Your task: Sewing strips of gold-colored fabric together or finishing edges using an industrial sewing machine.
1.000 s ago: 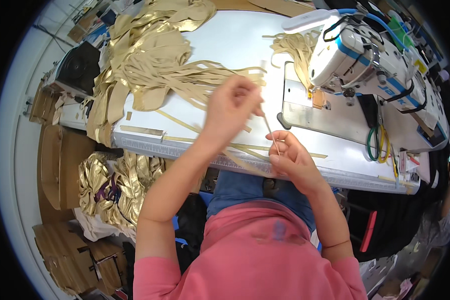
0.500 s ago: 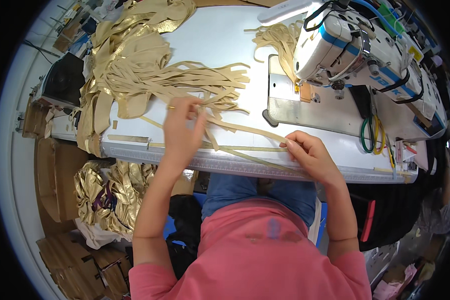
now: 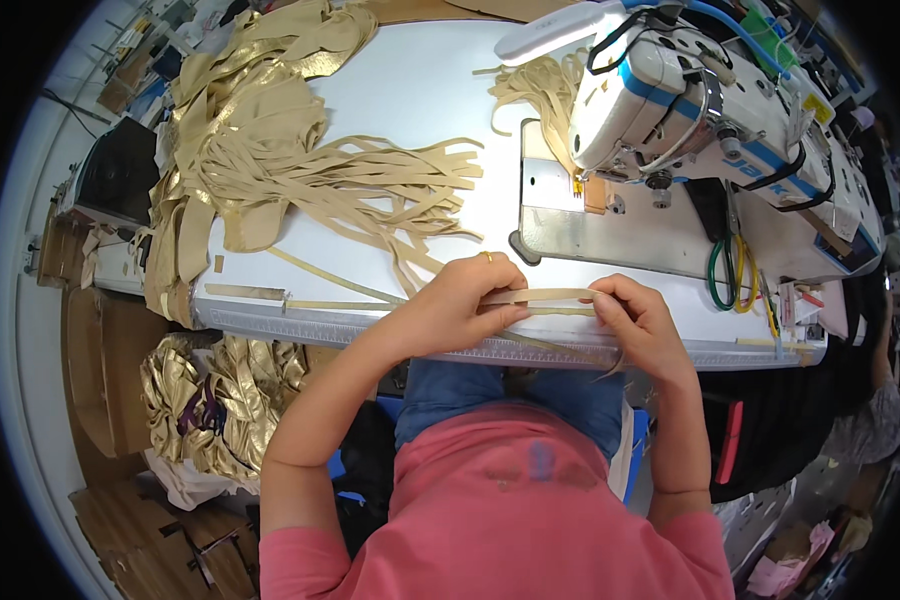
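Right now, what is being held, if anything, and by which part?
A tan strip: the left hand and the right hand pinch it on either side of a short span; whether either grips an end cannot be told.

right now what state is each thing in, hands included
left hand: curled, holding the strip
right hand: thumb and fingers pinching the strip
strip: nearly straight between the hands
straps: loose, fanned out on the table
gold cloth: crumpled in a heap
sewing machine: upright; running or stopped, cannot tell
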